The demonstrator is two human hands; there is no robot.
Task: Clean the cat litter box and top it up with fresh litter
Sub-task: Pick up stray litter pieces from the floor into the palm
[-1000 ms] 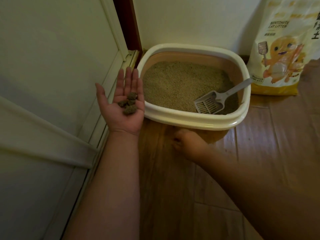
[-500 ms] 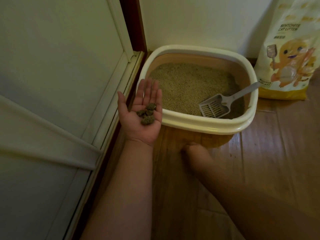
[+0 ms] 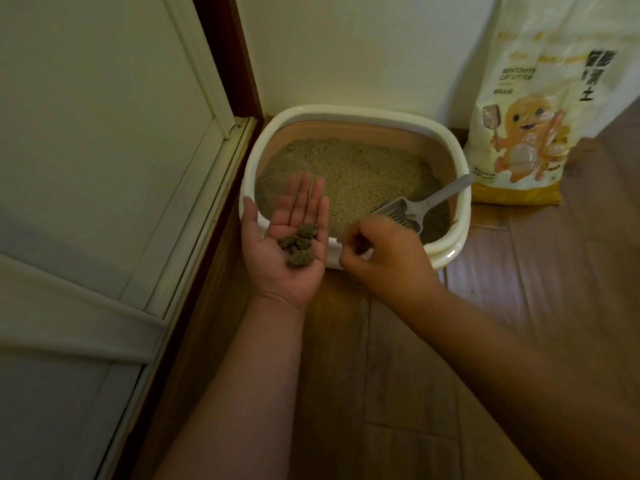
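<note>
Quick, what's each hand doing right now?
Left hand: open, palm up, carrying dark lumpy litter clumps.
Right hand: fingers curled; blurred, contents cannot be told.

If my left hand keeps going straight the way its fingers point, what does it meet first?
Probably the litter inside the litter box: the left hand points over the near rim at it, though its height above the rim is unclear.

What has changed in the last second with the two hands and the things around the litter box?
The right hand rose from the floor to the near rim of the litter box, close beside the left hand, fingers curled; whether it pinches something is unclear. The left hand stayed flat and open, palm up, carrying the same clumps. The scoop and the litter bag did not move.
</note>
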